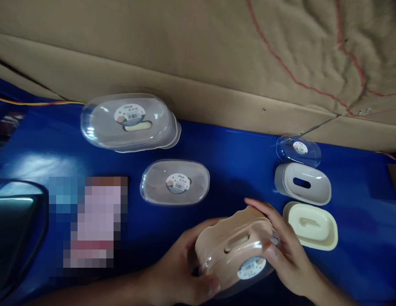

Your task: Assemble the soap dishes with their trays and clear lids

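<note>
Both my hands hold a beige oval plastic box with a wavy rim, a slot and a clear cover bearing a round label. My left hand grips its left end, thumb on the near side. Round the right end wraps my right hand, its thumb on the clear cover. Just beyond the box lies a covered grey oval box with a similar label. To the right of my right hand sit a cream oval dish, a white slotted tray and a clear lid.
Farther back on the blue table stands a stack of covered oval boxes. A pixelated patch and a dark, shiny object are at the left. Brown paper with red lines covers the wall behind.
</note>
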Motion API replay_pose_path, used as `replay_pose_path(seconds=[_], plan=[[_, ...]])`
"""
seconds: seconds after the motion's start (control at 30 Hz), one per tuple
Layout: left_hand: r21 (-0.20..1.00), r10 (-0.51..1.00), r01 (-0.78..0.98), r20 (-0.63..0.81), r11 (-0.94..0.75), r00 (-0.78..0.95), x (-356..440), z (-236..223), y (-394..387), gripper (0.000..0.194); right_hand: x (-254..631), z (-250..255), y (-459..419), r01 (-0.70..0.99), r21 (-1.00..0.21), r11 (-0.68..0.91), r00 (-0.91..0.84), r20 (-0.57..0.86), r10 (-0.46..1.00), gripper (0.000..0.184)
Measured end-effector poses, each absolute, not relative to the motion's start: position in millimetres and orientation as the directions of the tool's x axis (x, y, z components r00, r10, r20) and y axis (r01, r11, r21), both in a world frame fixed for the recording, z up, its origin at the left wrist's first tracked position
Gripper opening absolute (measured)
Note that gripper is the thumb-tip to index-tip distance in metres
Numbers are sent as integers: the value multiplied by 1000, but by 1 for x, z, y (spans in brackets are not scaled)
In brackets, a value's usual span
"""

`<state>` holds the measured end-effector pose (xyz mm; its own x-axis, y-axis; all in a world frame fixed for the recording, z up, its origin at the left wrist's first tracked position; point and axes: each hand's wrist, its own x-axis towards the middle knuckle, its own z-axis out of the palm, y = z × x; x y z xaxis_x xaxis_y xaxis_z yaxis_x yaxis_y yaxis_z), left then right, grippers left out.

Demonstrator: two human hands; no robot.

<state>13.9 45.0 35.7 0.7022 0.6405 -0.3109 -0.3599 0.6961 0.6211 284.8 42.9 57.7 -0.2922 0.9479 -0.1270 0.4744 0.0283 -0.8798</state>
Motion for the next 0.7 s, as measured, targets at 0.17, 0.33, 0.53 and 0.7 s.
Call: replay_pose_path(seconds=[0.17,0.33,0.53,0.7], plan=[[548,603,-373,-327,748,728,11,30,39,92,298,60,37,482,-871,-92,-352,-288,891,73],[481,571,-390,-321,785,755,14,31,40,103,306,62,37,491,-869,-70,-419,-306,855,74],[484,564,-389,-293,784,772,9,31,43,106,304,61,37,475,-879,31,-493,-236,837,67],[556,594,-393,-239,732,768,3,24,42,90,300,59,37,398,-915,70,-527,-166,834,56]])
